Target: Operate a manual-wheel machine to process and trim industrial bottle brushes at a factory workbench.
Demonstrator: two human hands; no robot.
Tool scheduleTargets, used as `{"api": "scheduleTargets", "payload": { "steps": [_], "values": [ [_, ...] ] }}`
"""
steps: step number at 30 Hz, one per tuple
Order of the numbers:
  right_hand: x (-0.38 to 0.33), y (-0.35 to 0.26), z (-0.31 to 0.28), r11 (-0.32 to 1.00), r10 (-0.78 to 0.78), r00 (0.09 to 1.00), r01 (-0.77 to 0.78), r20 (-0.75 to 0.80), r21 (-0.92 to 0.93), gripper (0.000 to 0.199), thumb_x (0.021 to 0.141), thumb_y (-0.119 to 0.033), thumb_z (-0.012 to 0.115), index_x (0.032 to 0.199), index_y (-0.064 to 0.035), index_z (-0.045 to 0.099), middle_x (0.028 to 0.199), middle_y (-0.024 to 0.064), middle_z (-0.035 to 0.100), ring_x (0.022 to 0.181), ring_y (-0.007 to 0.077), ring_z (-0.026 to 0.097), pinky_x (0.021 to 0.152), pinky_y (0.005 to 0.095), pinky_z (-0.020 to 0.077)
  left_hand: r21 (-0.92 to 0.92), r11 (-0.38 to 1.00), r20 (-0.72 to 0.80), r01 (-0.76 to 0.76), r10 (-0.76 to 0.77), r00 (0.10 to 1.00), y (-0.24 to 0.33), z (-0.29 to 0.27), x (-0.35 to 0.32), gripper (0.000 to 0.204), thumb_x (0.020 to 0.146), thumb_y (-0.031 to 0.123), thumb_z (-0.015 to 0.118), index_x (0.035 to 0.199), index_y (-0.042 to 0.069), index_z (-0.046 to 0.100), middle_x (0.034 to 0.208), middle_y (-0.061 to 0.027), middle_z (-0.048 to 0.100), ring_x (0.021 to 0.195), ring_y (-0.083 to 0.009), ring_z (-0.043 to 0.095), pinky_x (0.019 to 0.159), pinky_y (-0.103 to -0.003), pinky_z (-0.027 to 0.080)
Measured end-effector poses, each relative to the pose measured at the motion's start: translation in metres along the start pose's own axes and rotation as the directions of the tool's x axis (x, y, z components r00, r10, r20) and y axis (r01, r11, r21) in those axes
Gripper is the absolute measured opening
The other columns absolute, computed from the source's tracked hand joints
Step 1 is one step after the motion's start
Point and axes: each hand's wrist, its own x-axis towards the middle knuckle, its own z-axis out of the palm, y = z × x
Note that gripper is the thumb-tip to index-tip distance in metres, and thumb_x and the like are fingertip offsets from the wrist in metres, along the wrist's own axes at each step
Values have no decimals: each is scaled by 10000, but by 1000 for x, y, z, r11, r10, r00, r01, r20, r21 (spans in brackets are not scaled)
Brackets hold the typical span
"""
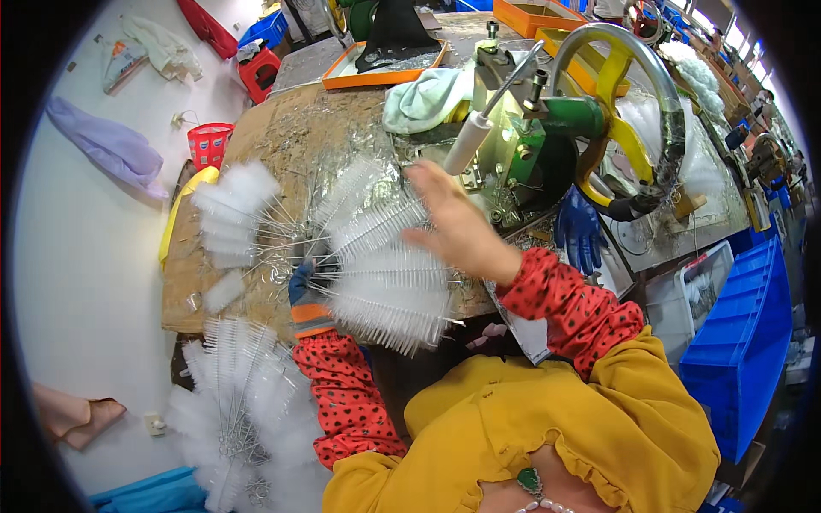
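My left hand [303,284], in a blue glove with an orange and grey cuff, is closed round the wire stems of a fanned bunch of white bristle brushes [389,278]. The bristle ends spread to the right over the table's front edge. Bare, with its fingers apart, my right hand [462,224] hovers by the upper right end of that bunch; whether it touches the bristles I cannot tell. More white brushes [235,214] lie on the table to the left, their wire ends pointing toward my gloved hand.
Beyond my right hand stands a green machine [564,115] with a large handwheel [676,145] and a white-handled lever [469,144]. A blue glove [579,231] hangs below it. At lower left is a big brush pile [239,410]. Blue crates [740,342] stand right; a red basket [209,145] stands left.
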Motion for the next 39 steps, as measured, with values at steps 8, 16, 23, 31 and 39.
{"api": "scheduleTargets", "payload": {
  "steps": [8, 16, 23, 31, 39],
  "values": [
    [-5, 1, 85, 898, -288, 833, 406, 473, -168, 658, 784, -416, 508, 1245, 10, 312, 1298, 204, 283, 1123, 377, 331, 951, 421, 256, -274, 933, 140, 234, -202, 969, -16, -9, -7, 283, 805, 154, 545, 1060, 37, 506, 1077, -137, 544, 925, -246, 550, 739, -358, 488],
    [2, 38, 15, 949, 176, 981, -147, -82, 278, 480, 834, -317, 505, 1187, -16, 385, 1104, 142, 503, 971, 239, 504, 826, 340, 412, -121, 992, -124, -25, 10, 992, 8, -26, -29, 168, 800, 88, 552, 949, 12, 544, 880, -160, 596, 753, -249, 592, 678, -341, 499],
    [-9, 55, -14, 34, 163, 733, -673, 660, 739, 458, 853, -331, 477, 1179, -31, 363, 1036, 144, 546, 787, 115, 542, 641, 263, 463, 48, 998, -67, -40, 43, 997, 2, 2, -34, 298, 810, 100, 541, 1075, -31, 500, 1046, -127, 552, 868, -182, 555, 735, -284, 461],
    [-19, 67, -27, 389, 323, 827, -559, 460, 732, 435, 825, -196, 541, 1152, 42, 382, 973, 109, 566, 804, 125, 518, 685, 243, 446, -161, 920, -207, 358, -386, 899, -25, 27, 10, 341, 839, 208, 477, 1095, -16, 482, 1031, -147, 563, 880, -245, 563, 724, -376, 480],
    [4, -6, -2, 852, -366, 930, 338, 6, -399, 596, 771, -315, 553, 1247, -33, 332, 1198, 152, 414, 1094, 314, 390, 905, 425, 329, -195, 910, 39, 365, -364, 930, -33, 11, 17, 378, 846, 199, 459, 1211, 109, 419, 1067, -166, 545, 905, -248, 556, 661, -356, 495]
  ]
}}
